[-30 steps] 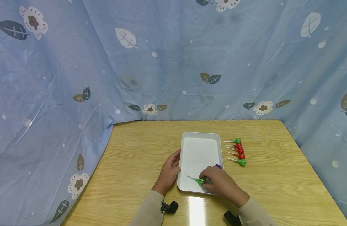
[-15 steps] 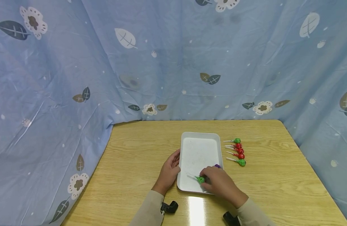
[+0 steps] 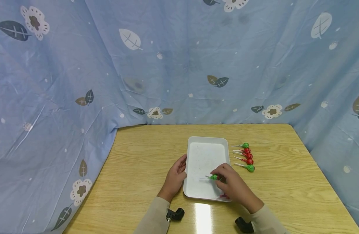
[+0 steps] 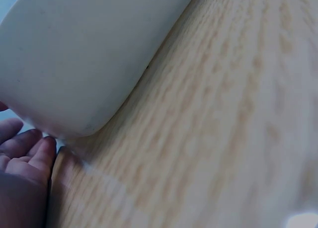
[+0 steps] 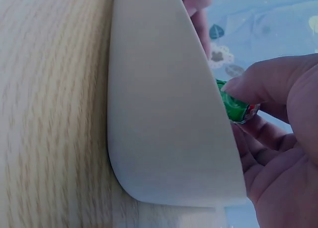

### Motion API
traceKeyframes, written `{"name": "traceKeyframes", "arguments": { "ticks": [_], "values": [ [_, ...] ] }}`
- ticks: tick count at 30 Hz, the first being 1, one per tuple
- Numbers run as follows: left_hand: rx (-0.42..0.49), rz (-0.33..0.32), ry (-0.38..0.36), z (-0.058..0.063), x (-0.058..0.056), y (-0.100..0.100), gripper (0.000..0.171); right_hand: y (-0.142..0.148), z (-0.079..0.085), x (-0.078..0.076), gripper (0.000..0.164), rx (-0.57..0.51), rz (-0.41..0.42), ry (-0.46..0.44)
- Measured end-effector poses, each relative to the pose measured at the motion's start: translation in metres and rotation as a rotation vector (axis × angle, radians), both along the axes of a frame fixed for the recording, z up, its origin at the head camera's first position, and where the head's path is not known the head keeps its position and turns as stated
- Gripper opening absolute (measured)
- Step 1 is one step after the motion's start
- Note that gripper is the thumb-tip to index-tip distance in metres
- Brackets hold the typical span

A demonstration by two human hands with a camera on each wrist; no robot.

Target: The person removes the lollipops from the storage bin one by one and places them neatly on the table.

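Note:
My right hand is over the right part of the white tray. Between its thumb and fingers it pinches a green-wrapped lollipop, whose stick points left; the green wrapper also shows in the right wrist view. Under that hand, by the tray's near right corner, lies a pinkish-red lollipop, partly hidden. My left hand rests against the tray's left side, thumb and fingers touching its edge. In the left wrist view its fingers appear beside the tray wall.
Right of the tray, several lollipops lie in a column on the wooden table, sticks to the left: a green one at the far end, red ones between, another green one nearest. A blue patterned curtain hangs behind.
My right hand has moved a little away from me and to the right with the green lollipop. The pinkish-red lollipop now shows below it; the purple one is no longer visible. My left hand stays put.

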State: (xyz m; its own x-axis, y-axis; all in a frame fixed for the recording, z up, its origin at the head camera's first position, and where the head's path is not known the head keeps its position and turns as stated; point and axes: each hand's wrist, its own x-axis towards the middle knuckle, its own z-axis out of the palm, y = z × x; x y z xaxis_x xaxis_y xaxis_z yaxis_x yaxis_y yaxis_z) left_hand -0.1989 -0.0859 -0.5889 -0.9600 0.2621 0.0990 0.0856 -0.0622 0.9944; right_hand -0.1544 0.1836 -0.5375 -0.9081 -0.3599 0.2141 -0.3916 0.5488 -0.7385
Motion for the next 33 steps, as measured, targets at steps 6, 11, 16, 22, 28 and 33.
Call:
{"name": "traceKeyframes", "arguments": {
  "ticks": [6, 11, 16, 22, 28, 33],
  "values": [
    [0.008, -0.004, 0.003, 0.0, 0.0, 0.001, 0.08, 0.005, 0.003, 0.0, 0.03, -0.04, -0.08, -0.014],
    [0.001, 0.001, 0.003, -0.001, 0.0, 0.001, 0.079, 0.011, 0.005, 0.0, 0.026, -0.06, -0.125, 0.013],
    [0.002, 0.001, -0.008, 0.0, 0.0, 0.0, 0.08, 0.019, 0.006, 0.001, 0.025, -0.069, -0.17, 0.007],
    [0.004, 0.0, -0.011, -0.001, 0.0, 0.0, 0.08, 0.029, 0.007, 0.002, 0.025, -0.081, -0.234, -0.025],
    [0.011, -0.006, -0.011, -0.002, 0.0, 0.0, 0.08, 0.038, 0.003, 0.005, 0.03, -0.097, -0.281, 0.008],
    [0.0, 0.001, -0.01, -0.001, -0.001, 0.0, 0.08, 0.046, 0.0, 0.008, 0.03, -0.09, -0.322, 0.003]
  ]
}}
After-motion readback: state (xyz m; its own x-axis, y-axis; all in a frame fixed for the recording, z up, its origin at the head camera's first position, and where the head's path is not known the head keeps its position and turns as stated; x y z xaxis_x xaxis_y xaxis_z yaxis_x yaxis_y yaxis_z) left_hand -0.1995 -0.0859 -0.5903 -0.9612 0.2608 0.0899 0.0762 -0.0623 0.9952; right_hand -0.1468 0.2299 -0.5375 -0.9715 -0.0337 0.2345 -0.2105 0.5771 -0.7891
